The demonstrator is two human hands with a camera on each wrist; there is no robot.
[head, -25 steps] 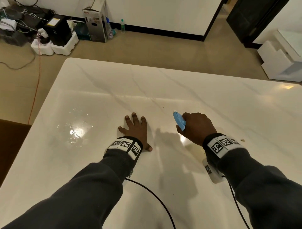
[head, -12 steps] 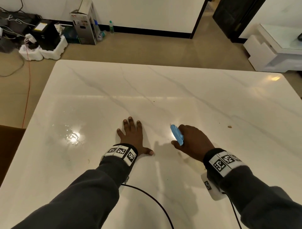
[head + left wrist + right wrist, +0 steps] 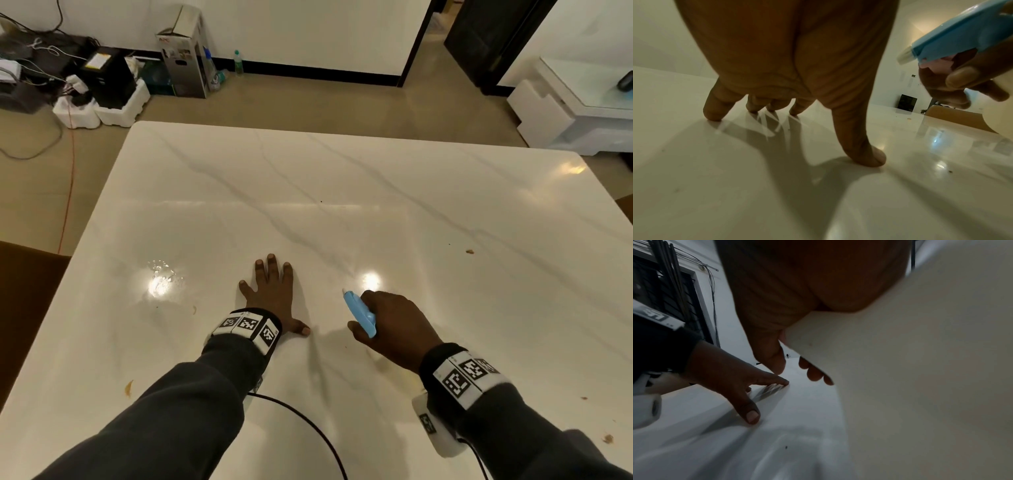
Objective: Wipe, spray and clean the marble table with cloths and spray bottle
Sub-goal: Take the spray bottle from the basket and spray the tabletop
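The white marble table (image 3: 376, 205) fills the head view. My left hand (image 3: 272, 291) lies flat on it near the front middle, fingers spread and fingertips (image 3: 713, 116) touching the stone. To its right my right hand (image 3: 390, 323) grips a spray bottle, whose blue trigger head (image 3: 359, 313) points to the far left. In the left wrist view the blue spray head (image 3: 962, 37) and its white nozzle show at the upper right. The bottle's pale body (image 3: 920, 369) fills the right wrist view. A wet patch (image 3: 162, 279) glistens left of my left hand. No cloth is in view.
Small brown crumbs (image 3: 470, 251) and smears (image 3: 128, 389) dot the table. A black cable (image 3: 308, 421) runs over the near edge. Beyond the far edge on the floor stand a cardboard box (image 3: 186, 54), foam blocks, wires and a white low cabinet (image 3: 575, 102).
Both hands have drawn back toward the near edge of the table. The right hand still holds the bottle, and the head view has tilted up a little.
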